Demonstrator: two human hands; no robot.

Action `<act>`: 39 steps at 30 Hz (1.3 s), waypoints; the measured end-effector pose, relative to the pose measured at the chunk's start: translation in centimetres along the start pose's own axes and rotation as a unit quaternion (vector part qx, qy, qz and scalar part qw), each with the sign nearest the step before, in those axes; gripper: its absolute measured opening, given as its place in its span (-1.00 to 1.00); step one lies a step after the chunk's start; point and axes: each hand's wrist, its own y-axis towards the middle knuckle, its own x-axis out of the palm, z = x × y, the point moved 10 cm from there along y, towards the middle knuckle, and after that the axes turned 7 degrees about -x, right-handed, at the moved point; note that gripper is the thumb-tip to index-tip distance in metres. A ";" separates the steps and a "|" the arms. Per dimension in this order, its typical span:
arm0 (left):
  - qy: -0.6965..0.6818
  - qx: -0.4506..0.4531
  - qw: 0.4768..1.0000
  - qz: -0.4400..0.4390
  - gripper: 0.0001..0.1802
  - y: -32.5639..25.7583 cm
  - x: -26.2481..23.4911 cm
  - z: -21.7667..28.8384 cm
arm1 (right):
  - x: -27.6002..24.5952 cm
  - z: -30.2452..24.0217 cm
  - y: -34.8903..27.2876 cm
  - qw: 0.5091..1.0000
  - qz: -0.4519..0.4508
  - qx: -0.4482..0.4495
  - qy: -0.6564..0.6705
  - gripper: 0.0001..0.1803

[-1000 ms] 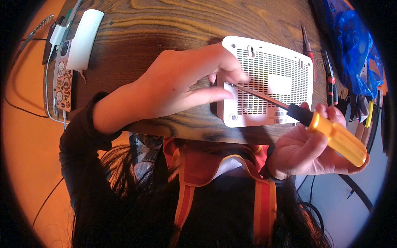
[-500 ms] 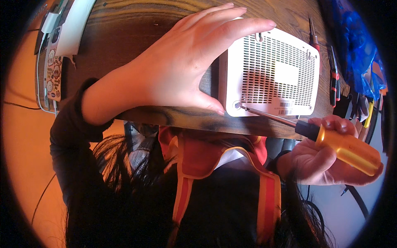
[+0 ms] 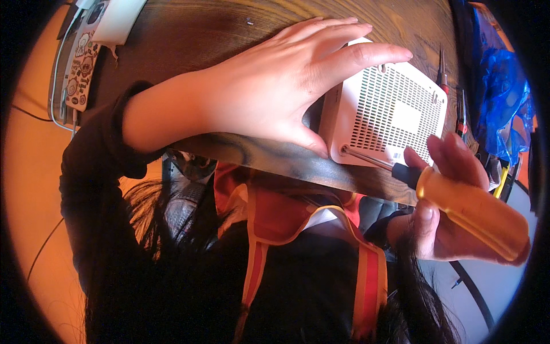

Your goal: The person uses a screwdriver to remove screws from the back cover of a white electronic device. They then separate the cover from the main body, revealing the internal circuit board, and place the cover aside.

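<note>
A white box with a vented underside [image 3: 389, 117] lies upside down near the front edge of a dark wooden table [image 3: 195, 40]. My left hand [image 3: 275, 86] lies flat over its left side, fingers stretched across the top edge and thumb at the near left corner. My right hand [image 3: 452, 212] grips a screwdriver with a thick orange handle [image 3: 472, 212]. Its metal shaft runs up and left, with the tip set in the box's near left corner.
Several thin hand tools [image 3: 444, 71] lie to the right of the box, next to crumpled blue plastic [image 3: 501, 92]. At the far left sit a sticker-covered device [image 3: 77, 69] and a white block [image 3: 117, 20] with cables. My dark sleeve and red-and-orange straps fill the lower view.
My left hand went from pinching the box's edge to lying flat over it. The screwdriver tip moved from the box's middle down to its near left corner.
</note>
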 end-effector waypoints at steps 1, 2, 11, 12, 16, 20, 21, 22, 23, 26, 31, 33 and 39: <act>0.001 0.004 1.000 0.002 0.17 0.0 -0.1 0.0 | 0.0 0.1 0.1 1.000 -0.003 -0.002 0.005 -0.30; 0.002 0.009 1.000 0.004 0.17 -0.1 -0.1 0.0 | 0.0 0.2 0.3 1.000 -0.005 -0.003 0.009 -0.30; -0.037 0.020 0.999 -0.032 0.21 0.6 -0.2 0.1 | 0.2 0.0 1.1 0.999 -0.028 -0.014 0.016 -0.31; -0.027 0.023 0.997 -0.064 0.16 0.6 0.2 0.1 | 0.2 0.0 1.0 0.999 -0.028 -0.014 0.016 -0.31; -0.030 0.011 0.993 -0.117 0.13 0.6 0.6 0.1 | 0.3 -0.1 0.8 0.999 -0.030 -0.017 0.017 -0.32; -0.025 -0.022 0.987 -0.160 0.14 0.6 0.9 0.1 | 0.1 -0.2 0.9 0.999 -0.034 -0.021 0.016 -0.32; -0.023 -0.019 0.986 -0.166 0.14 0.6 0.8 0.2 | 0.0 -0.3 1.0 0.999 -0.034 -0.022 0.017 -0.32; -0.025 -0.003 0.987 -0.156 0.14 0.5 0.4 0.8 | 0.0 -0.3 1.0 0.999 -0.036 -0.021 0.017 -0.32; -0.027 0.000 0.988 -0.153 0.14 0.5 0.3 0.9 | 0.0 -0.4 1.0 0.999 -0.038 -0.020 0.016 -0.32; -0.030 0.002 0.988 -0.149 0.15 0.8 0.4 0.6 | 0.0 -0.6 0.9 0.999 -0.039 -0.022 0.014 -0.33; -0.029 0.030 0.991 -0.125 0.16 0.6 0.5 0.3 | -0.1 -0.8 0.9 0.999 -0.043 -0.021 0.012 -0.33; -0.039 0.034 0.992 -0.111 0.17 0.5 0.5 0.3 | -0.1 -0.7 0.7 0.999 -0.045 -0.022 0.009 -0.33; -0.040 0.023 0.998 -0.048 0.17 0.5 -0.4 0.5 | 0.2 -0.6 0.1 0.998 -0.052 -0.020 0.007 -0.34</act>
